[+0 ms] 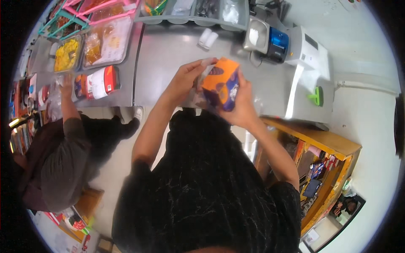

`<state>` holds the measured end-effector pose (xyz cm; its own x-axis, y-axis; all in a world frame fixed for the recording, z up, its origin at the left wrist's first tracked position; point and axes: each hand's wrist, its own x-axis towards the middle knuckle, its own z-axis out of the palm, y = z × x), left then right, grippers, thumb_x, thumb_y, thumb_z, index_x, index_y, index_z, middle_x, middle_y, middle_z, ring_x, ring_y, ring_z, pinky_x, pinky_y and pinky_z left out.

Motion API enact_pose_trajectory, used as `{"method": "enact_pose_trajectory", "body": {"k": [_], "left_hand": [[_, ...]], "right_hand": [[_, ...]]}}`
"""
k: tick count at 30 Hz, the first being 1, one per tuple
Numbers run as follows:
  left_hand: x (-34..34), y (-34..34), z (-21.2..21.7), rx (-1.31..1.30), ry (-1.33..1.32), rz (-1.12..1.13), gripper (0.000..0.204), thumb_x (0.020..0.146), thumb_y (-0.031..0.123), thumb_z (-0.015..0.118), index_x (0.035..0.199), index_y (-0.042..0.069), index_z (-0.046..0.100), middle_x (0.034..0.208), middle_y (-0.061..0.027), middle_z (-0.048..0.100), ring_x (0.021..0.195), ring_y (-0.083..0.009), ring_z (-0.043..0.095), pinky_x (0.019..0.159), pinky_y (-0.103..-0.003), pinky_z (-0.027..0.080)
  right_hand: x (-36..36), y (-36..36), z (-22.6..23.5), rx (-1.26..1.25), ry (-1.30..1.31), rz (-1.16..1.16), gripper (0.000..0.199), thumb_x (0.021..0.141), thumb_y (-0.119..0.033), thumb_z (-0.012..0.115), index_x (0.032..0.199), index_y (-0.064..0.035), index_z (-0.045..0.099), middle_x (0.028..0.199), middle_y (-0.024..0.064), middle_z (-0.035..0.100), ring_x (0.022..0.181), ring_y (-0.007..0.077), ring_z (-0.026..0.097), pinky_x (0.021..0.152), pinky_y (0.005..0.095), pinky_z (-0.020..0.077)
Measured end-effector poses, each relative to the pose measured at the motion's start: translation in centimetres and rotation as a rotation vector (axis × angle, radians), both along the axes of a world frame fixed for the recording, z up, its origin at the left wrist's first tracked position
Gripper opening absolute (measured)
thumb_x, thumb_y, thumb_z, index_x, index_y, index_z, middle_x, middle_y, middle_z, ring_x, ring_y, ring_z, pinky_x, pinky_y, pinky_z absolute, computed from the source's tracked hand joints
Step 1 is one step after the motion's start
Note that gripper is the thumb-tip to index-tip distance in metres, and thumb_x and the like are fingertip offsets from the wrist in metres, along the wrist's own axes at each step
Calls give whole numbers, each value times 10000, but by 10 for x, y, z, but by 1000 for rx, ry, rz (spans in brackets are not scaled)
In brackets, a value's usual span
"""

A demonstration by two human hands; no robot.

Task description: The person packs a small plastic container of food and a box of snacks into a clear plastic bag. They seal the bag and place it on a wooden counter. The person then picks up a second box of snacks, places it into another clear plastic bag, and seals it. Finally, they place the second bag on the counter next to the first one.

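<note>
Between my two hands, above the front edge of the steel counter, is an orange and purple cardboard box (223,82), tilted. My right hand (244,103) wraps round its right side and bottom corner. On the other side my left hand (187,78) pinches clear plastic (200,95) that lies along the box's left side, with the fingertips at the box's upper left corner. How far the plastic goes round the box is hidden by the hands and blur.
The steel counter (168,55) bears small white rolls (207,39), a grey compartment tray (192,19), a blue-black device (276,44), a white printer (301,48) with a paper strip, and a green-handled tool (315,96). A co-worker (63,164) handles boxes at left. Wooden shelves (329,168) stand at right.
</note>
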<state>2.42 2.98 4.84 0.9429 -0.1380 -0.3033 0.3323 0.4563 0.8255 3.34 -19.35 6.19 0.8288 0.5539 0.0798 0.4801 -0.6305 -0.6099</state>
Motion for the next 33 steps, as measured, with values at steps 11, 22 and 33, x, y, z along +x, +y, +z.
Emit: {"method": "enact_pose_trajectory", "body": {"k": [11, 22, 33], "left_hand": [[-1, -21, 15, 408, -271, -203, 356, 960, 130, 544, 1298, 19, 536, 1111, -84, 654, 978, -123, 589, 862, -261, 469], [1, -29, 47, 604, -151, -60, 316, 1017, 248, 436, 1140, 0, 587, 814, -64, 669, 732, -98, 595, 636, -238, 461], [19, -18, 62, 508, -108, -4, 339, 1020, 300, 445, 870, 19, 561, 551, -14, 494, 556, -129, 567, 574, -260, 443]], "right_hand": [[-2, -10, 12, -608, 183, 50, 1154, 615, -397, 812, 1523, -171, 136, 1171, 275, 451, 1059, 445, 481, 935, 526, 396], [-14, -17, 5, -581, -134, 139, 905, 738, -538, 712, 1465, -154, 334, 1244, 235, 459, 1089, 361, 482, 893, 447, 406], [46, -125, 119, -428, -285, 512, 105, 667, -131, 664, 675, -87, 568, 726, 24, 535, 832, 199, 547, 914, 401, 389]]}}
